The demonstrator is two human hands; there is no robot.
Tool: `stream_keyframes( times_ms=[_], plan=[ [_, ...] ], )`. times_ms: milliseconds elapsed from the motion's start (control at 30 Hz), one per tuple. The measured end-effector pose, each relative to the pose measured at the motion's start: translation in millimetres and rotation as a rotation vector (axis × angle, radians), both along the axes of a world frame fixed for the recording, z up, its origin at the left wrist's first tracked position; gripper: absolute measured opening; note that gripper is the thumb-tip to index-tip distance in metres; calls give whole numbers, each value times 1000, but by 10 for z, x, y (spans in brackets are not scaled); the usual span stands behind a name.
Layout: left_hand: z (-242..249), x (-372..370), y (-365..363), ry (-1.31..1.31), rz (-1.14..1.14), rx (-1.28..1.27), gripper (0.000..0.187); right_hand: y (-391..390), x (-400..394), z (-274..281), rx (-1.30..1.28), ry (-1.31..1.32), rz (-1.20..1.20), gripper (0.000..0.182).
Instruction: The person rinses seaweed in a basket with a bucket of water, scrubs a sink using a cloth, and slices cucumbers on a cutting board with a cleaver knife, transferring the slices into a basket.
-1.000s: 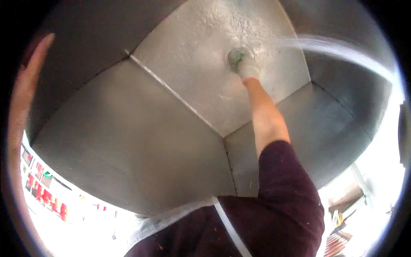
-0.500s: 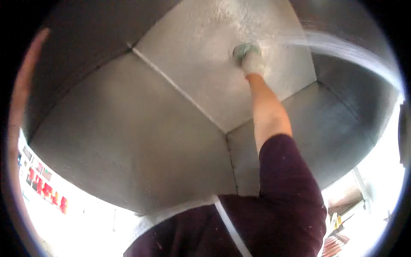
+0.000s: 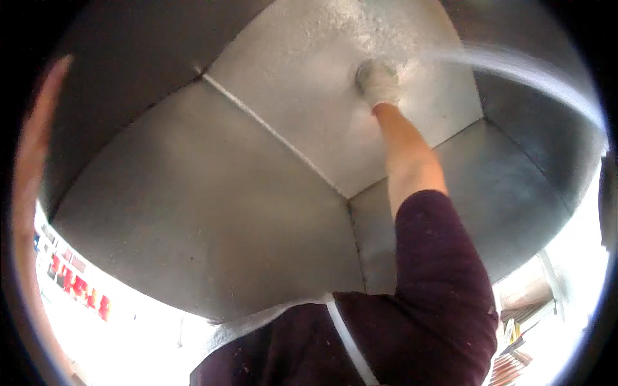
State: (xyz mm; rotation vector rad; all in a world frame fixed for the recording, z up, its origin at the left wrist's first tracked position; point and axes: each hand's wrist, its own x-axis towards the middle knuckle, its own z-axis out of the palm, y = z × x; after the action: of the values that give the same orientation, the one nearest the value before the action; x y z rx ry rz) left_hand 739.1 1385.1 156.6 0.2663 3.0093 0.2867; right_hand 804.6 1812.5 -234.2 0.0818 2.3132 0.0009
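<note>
My right arm, in a dark maroon short sleeve (image 3: 444, 251), reaches deep into a large grey metal box with welded seams. At its end, my right hand (image 3: 381, 87) wears a pale glove and presses against the dull, mottled metal panel (image 3: 290, 103). The fingers look curled over a greenish patch at the hand's far side. Whether that is a pad or part of the glove, I cannot make out. My left hand does not show for certain; a blurred skin-toned strip (image 3: 33, 148) runs along the left edge.
A pale weld seam (image 3: 277, 138) divides the panel from a darker side wall (image 3: 212, 212). Another wall (image 3: 463, 186) meets it at right. Beyond the lower rim are red markings (image 3: 80, 286) at left and stacked brownish pieces (image 3: 515, 360) at right. A white strap (image 3: 351, 344) crosses my shirt.
My gloved right hand has shifted slightly up and right on the panel, and less of the greenish patch shows. The whole view has moved a little.
</note>
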Motion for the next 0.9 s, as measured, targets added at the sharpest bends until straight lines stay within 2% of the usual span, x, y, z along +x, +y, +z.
stream_keyframes(
  times_ms=[67,100,133,200,267,300,333,367,400,467,500,600,700,733,800,900],
  plan=[
    [-9,60,34,-60,160,137,75,-91,-43,387,4,74,-9,36],
    [2,62,58,-53,165,182,75,100,29,154,-259,80,-325,37],
    [99,36,281,65,-24,91,76,297,91,-41,-530,65,-634,39],
    [277,-33,514,289,-331,-168,76,195,20,484,-773,-58,-1288,38],
    [392,9,755,222,-278,-308,76,456,310,45,-1054,42,-1652,37],
    [401,9,742,239,-279,-263,90,531,462,-183,-1014,70,-1805,35],
    [413,8,713,260,-272,-236,90,442,500,-221,-989,83,-1949,33],
    [430,12,685,281,-266,-209,91,233,556,140,-697,146,-1197,34],
    [398,-14,627,301,-258,-186,78,-30,691,556,-389,239,-456,37],
    [469,-5,719,210,-242,-163,85,-148,968,955,-877,88,-1483,15],
    [428,-4,749,207,-248,-142,86,-125,1111,1121,-1083,-68,-1999,17],
    [594,-49,743,144,-261,-125,83,-220,1417,1465,-993,-175,-1841,14],
    [507,-20,799,145,-272,-102,74,-182,1556,1714,-884,-211,-1384,13],
    [512,-21,791,128,-279,-99,72,-254,1529,1889,-838,-139,-1342,12],
    [340,-38,767,199,-285,-24,71,-637,1356,2755,-742,-5,-1262,9],
    [352,-16,713,233,-309,2,68,-1002,1131,3526,-817,297,-1065,11]
  ],
)
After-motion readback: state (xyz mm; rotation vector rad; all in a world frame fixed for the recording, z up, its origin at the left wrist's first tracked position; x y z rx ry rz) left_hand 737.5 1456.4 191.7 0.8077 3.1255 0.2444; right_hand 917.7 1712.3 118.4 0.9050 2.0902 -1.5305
